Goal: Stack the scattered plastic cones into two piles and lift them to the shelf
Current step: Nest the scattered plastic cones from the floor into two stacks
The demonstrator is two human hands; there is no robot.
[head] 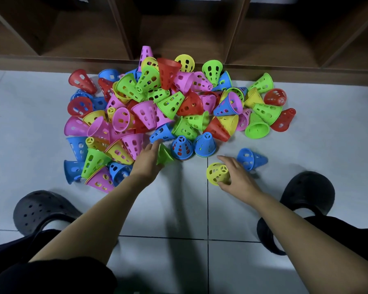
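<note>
Our right hand is gripping a yellow cone that is lying on its side on the floor tiles, with the thumb below it and the fingers reaching over it. The palm is hiding the cone's right side. Our left hand is holding a green cone by its left edge. Motion blur is smearing both, so we are not making out how the fingertips lie or whether the cone is touching the floor. Both forearms are stretching forward, the left wrist angling right and the right wrist angling left.

Two upright blue stacks are standing between the hands, and a lone blue cone is lying just beside the right hand. The heap of cones is spreading beyond, hiding its lower layers. The shelf behind it is being cut off at the top. Black clogs are flanking our arms.
</note>
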